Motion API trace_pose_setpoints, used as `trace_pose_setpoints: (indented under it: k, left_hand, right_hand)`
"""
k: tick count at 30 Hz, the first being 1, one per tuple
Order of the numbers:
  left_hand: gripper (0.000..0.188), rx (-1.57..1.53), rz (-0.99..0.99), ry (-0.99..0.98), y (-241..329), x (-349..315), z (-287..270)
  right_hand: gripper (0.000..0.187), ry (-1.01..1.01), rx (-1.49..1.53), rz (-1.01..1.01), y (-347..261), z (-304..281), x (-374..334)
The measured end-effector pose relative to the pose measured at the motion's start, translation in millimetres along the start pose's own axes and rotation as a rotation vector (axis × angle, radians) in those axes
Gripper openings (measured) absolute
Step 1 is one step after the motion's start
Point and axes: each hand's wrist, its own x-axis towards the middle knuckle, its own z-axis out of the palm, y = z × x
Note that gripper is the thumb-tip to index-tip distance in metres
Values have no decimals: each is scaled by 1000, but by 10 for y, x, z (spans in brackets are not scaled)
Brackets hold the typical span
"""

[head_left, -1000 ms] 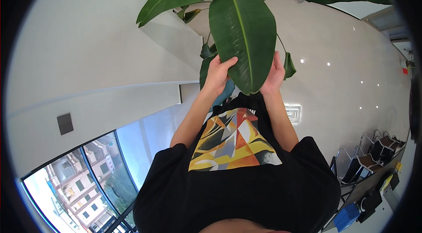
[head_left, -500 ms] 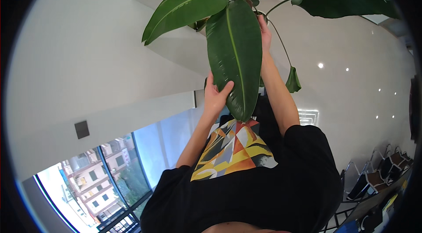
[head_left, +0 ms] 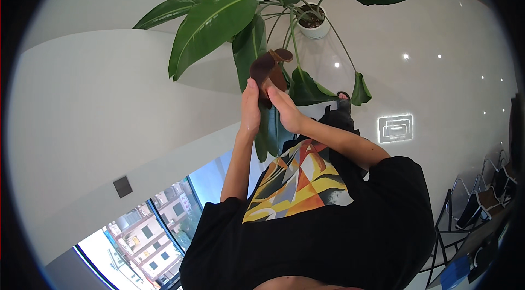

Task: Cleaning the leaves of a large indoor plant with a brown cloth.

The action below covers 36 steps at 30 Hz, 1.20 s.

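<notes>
Between my two hands is a dark brown, curled piece (head_left: 268,68) with a lighter brown edge. It looks like a withered leaf, though I cannot tell for sure. My left hand (head_left: 251,109) grips its left side from below, fingers pointing up. On the other side my right hand (head_left: 285,108) presses against it with fingers together. The potted plant (head_left: 213,22) spreads large green leaves just beyond my hands. One drooping green leaf (head_left: 309,89) hangs to the right of the brown piece, and another leaf (head_left: 267,137) shows below my hands.
A white pot (head_left: 315,28) with soil stands on the shiny floor (head_left: 377,60). To the left rises a pale curved wall (head_left: 109,82) with a dark square plate (head_left: 123,186). Windows (head_left: 164,224) lie lower left; chairs (head_left: 478,202) stand at the right.
My right hand has come back from near the pot to my left hand. The brown piece now shows between them. The broad front leaf no longer covers the pot.
</notes>
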Motion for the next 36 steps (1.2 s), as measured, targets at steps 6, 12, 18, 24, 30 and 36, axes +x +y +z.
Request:
trace_pose_setpoints:
  k: [6,12,18,24,30,36]
  left_hand:
    - [54,107,111,-5,75,-23,214]
    - [48,486,267,-11,-24,-45,290]
    - [43,664,292,98,125,35,486]
    - [38,644,284,110,160,51,533]
    - [47,827,427,60,162,100,377]
    - [58,1198,481,112,26,120,226]
  right_hand:
    - [51,164,123,182,318,-294,383]
    - [51,374,555,206,171,-289,974]
    - [39,344,667,348,613,-921,1462]
    - [47,216,609,508,710,-764,1231]
    - [50,86,850,572,482,-509,626]
    - [54,18,1100,605,286,-532,245]
